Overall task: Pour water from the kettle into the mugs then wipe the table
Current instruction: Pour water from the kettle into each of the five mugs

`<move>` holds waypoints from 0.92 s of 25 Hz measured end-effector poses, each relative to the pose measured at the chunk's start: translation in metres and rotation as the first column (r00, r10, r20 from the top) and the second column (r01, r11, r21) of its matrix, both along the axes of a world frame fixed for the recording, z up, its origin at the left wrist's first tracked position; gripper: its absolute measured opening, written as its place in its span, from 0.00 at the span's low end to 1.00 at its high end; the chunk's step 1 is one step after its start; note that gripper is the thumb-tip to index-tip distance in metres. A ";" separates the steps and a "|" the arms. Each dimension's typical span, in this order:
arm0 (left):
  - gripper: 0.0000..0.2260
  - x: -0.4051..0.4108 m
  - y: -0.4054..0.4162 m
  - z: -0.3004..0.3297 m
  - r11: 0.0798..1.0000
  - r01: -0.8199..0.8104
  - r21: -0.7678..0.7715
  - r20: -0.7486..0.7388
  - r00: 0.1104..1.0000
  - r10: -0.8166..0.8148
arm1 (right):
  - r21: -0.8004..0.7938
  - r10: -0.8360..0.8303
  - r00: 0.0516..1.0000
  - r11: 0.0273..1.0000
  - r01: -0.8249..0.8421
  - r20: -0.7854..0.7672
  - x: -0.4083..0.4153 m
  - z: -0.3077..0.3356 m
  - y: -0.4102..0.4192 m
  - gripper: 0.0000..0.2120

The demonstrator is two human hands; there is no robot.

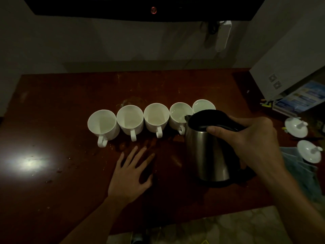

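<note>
Several white mugs stand in a row on the dark red table [52, 106], from the leftmost mug [102, 125] to the rightmost mug [203, 105]. My right hand [253, 138] grips the black handle of the steel kettle [207, 152], which is tilted left with its spout over the second mug from the right [179, 113]. Water shows in that mug and the rightmost one. My left hand [131, 173] lies flat on the table in front of the mugs, fingers spread. Small wet spots lie near the mug handles.
Two white mug lids [296, 126] [309, 151] lie at the right, beside a blue-grey cloth [302, 171]. A white box [284, 64] and a blue leaflet [299, 99] sit at the back right. A bright light glare [30, 162] marks the table's left.
</note>
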State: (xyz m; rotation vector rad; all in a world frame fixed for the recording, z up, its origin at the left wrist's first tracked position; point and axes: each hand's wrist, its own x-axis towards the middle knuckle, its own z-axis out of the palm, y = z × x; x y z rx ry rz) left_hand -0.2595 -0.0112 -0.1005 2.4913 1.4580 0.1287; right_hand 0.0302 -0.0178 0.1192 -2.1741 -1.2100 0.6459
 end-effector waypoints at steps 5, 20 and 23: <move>0.31 0.000 0.000 -0.001 1.000 0.001 0.000 0.001 1.000 -0.001 | -0.019 0.019 1.000 1.000 -0.019 -0.006 -0.004 0.005 0.001 0.45; 0.31 0.000 0.000 -0.001 1.000 0.002 -0.004 0.012 1.000 -0.002 | -0.018 0.009 1.000 1.000 -0.009 -0.003 -0.004 0.002 0.002 0.47; 0.31 0.000 0.000 -0.002 1.000 0.001 0.005 0.005 1.000 -0.001 | -0.017 0.003 1.000 1.000 -0.003 0.000 -0.005 0.002 0.001 0.43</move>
